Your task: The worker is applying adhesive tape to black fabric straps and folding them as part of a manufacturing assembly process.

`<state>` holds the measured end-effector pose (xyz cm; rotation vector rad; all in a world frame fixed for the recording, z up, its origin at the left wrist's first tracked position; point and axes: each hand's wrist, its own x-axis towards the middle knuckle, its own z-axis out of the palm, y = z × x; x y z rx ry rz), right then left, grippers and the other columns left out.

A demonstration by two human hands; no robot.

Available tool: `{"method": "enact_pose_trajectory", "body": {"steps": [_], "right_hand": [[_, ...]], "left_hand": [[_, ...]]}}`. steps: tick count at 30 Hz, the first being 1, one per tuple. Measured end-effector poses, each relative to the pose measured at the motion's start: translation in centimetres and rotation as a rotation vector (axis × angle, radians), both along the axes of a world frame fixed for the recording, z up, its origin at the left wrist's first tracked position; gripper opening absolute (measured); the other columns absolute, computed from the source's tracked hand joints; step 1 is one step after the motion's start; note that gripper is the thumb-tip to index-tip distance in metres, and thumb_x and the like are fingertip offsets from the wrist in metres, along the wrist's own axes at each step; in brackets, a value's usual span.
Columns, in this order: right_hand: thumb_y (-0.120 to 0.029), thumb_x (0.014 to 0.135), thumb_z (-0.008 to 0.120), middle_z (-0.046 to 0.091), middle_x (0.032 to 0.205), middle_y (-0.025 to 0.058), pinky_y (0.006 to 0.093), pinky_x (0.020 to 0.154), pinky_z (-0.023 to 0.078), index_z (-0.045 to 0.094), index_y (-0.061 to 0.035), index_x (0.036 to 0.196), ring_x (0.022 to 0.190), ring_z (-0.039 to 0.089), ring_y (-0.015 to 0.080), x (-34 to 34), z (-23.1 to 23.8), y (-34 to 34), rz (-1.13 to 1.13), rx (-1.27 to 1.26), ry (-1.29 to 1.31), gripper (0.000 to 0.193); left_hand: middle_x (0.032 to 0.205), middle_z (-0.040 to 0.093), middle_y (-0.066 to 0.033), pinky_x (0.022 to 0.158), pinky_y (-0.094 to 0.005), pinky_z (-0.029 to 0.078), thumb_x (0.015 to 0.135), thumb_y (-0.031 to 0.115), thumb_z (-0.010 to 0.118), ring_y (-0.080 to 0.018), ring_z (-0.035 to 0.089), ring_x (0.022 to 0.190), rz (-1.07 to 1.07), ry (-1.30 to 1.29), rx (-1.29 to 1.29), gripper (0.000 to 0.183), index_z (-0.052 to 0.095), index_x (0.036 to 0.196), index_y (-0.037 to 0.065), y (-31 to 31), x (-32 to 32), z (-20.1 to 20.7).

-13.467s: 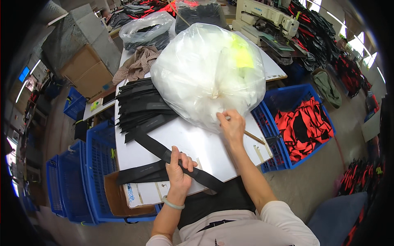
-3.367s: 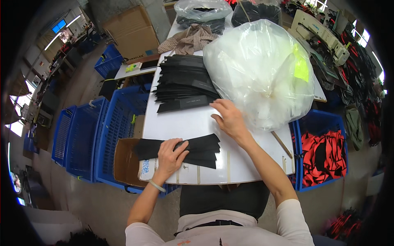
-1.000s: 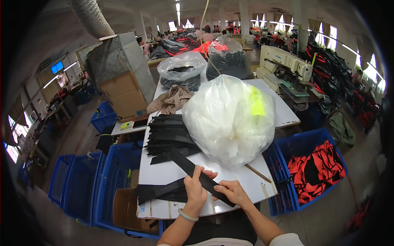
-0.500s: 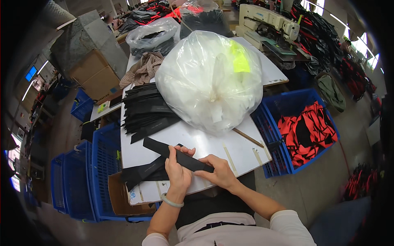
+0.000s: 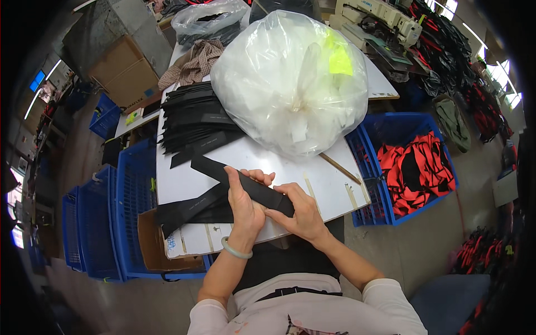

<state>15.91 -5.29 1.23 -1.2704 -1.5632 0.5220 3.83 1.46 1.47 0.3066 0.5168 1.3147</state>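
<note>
A flat black fabric strip [image 5: 257, 188] lies slanted across both my hands above the near edge of the white table [image 5: 329, 187]. My left hand [image 5: 245, 204] cradles it palm up, thumb and fingers around its middle. At the strip's lower right end, my right hand [image 5: 303, 211] pinches it between thumb and fingers. Left of my hands, a few more black strips [image 5: 195, 206] lie crossed on the table. Farther back sits a fanned stack of black strips [image 5: 195, 120], next to a big clear plastic bag [image 5: 279, 84] with white and neon yellow contents.
A thin brown stick [image 5: 340, 168] pokes out from under the bag. Blue crates [image 5: 131, 184] stand left of the table, one with an open cardboard box [image 5: 149, 237]. At right, a blue crate [image 5: 385, 196] holds red and black pieces. A sewing machine [image 5: 385, 22] stands at the back right.
The view has shifted, so the table sits higher in the picture. Both hands keep hold of the black strip, with my right fingers lying further over its end.
</note>
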Motion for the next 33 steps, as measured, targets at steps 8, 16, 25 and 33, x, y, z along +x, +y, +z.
{"method": "enact_pose_trajectory", "body": {"steps": [8,16,25,33], "right_hand": [[-0.012,0.074,0.081,0.068,0.088,0.0159,0.0317,0.065,0.053,0.066,0.0037,0.094,0.076,0.069,0.0275,0.3,-1.2,-0.2,-0.075,0.086,-0.004,0.030],[-0.012,0.076,0.079,0.067,0.080,0.0104,0.0319,0.057,0.050,0.066,0.0008,0.089,0.066,0.065,0.0220,2.6,0.4,3.2,-0.278,-0.006,0.035,0.023],[-0.012,0.076,0.077,0.064,0.073,0.0112,0.0376,0.061,0.049,0.066,0.0003,0.083,0.064,0.062,0.0253,5.3,-2.5,10.7,-0.597,-0.106,0.162,0.018],[-0.004,0.077,0.075,0.067,0.097,0.0148,0.0347,0.071,0.053,0.070,0.0004,0.086,0.077,0.066,0.0237,3.4,1.1,1.0,-0.218,0.170,-0.196,0.012]], "left_hand": [[0.077,0.059,-0.0098,0.091,-0.0472,0.052,0.092,0.050,0.060,-0.0234,0.063,0.073,-0.022,0.094,0.094,0.043,0.047,0.087,0.009,-0.8,1.2,-0.3],[0.050,0.047,-0.0046,0.070,-0.0457,0.056,0.093,0.050,0.059,-0.0218,0.054,0.043,0.113,0.290,-0.094,0.046,0.046,0.073,0.011,0.1,-1.1,-0.7],[0.051,0.049,-0.0063,0.062,-0.0425,0.057,0.096,0.037,0.060,-0.0208,0.053,0.041,-0.014,0.273,-0.067,0.038,0.050,0.074,0.008,-2.4,-1.0,-0.9],[0.078,0.058,-0.0069,0.055,-0.0298,0.057,0.085,0.008,0.071,-0.0124,0.055,0.049,-0.169,0.302,0.020,0.043,0.053,0.120,-0.010,-1.9,1.3,0.2]]}}
